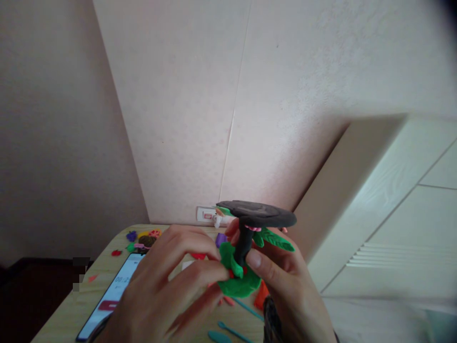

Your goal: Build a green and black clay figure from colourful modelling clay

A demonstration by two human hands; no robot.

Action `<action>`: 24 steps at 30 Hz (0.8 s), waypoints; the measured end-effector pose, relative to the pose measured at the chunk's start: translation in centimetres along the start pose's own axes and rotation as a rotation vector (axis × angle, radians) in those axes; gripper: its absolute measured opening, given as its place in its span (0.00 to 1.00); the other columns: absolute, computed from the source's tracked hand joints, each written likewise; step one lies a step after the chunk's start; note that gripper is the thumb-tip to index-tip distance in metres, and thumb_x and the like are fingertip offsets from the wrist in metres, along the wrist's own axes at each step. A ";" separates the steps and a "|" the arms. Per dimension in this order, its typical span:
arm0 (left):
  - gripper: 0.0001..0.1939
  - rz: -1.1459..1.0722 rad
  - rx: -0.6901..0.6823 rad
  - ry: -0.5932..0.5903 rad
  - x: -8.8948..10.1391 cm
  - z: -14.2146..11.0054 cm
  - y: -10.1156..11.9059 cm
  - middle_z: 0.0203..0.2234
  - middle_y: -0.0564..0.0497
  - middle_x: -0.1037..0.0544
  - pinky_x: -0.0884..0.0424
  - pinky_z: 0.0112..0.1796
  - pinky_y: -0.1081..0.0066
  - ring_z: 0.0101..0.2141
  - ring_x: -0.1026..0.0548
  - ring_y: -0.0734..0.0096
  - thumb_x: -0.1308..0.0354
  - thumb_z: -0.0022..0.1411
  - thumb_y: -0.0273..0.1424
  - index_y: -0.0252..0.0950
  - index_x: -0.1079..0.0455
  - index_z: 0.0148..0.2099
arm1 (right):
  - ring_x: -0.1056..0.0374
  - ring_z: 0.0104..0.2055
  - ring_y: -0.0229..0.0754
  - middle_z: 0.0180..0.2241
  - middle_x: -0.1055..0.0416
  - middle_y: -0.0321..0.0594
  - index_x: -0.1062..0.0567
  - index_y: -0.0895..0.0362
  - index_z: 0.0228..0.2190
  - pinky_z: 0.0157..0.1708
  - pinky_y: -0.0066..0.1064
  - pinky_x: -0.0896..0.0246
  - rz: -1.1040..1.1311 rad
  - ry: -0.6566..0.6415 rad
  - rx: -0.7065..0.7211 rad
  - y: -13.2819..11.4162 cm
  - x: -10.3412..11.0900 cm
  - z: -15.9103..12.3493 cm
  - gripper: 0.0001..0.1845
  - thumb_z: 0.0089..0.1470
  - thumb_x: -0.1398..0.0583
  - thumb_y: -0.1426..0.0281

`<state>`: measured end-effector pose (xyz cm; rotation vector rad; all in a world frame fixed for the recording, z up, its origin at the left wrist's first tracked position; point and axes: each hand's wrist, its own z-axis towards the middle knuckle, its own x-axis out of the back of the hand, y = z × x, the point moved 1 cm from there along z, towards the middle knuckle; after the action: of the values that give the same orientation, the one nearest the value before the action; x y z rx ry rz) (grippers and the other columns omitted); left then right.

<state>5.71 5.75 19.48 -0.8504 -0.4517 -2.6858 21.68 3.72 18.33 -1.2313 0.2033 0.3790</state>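
Note:
Both my hands hold a clay model (246, 247) above the table: a flat dark disc (259, 213) on a dark stem, green leaves at the side and a green lump at the bottom. My left hand (167, 286) pinches the green lump with its fingertips pressed together. My right hand (285, 281) grips the stem from the right, thumb against the green clay.
A wooden table (71, 309) carries a phone (110, 295) with a lit timer screen, small coloured clay pieces (143, 238) at the far edge, and teal modelling tools (228, 331) near me. A wall socket (209, 215) sits behind. A white cabinet (392, 214) stands at the right.

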 end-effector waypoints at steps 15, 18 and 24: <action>0.06 -0.003 -0.028 0.062 -0.6 0.0 -0.6 0.34 0.52 0.28 0.34 0.42 0.73 0.42 0.31 0.70 0.49 0.62 0.27 0.42 0.31 0.37 | 0.28 0.37 0.36 0.34 0.23 0.32 0.22 0.47 0.35 0.37 0.23 0.33 -0.009 0.043 0.090 0.4 -0.1 0.6 0.10 0.45 0.34 0.67; 0.04 -0.010 -0.010 0.066 -0.5 0.1 -0.7 0.34 0.52 0.29 0.34 0.40 0.75 0.41 0.31 0.71 0.48 0.62 0.29 0.41 0.33 0.38 | 0.28 0.40 0.42 0.36 0.23 0.37 0.22 0.50 0.36 0.42 0.31 0.32 -0.135 0.090 0.101 0.4 0.2 0.7 0.14 0.44 0.35 0.63; 0.12 -0.033 0.097 0.108 0.0 -0.5 -1.1 0.38 0.50 0.32 0.31 0.37 0.74 0.41 0.32 0.69 0.41 0.55 0.35 0.39 0.36 0.41 | 0.30 0.44 0.48 0.39 0.24 0.41 0.24 0.50 0.40 0.45 0.40 0.33 -0.431 0.108 0.209 0.9 1.7 1.1 0.21 0.41 0.34 0.60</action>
<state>5.08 6.54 18.88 -0.6722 -0.5706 -2.6990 22.81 5.30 17.29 -1.0550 0.0631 -0.0814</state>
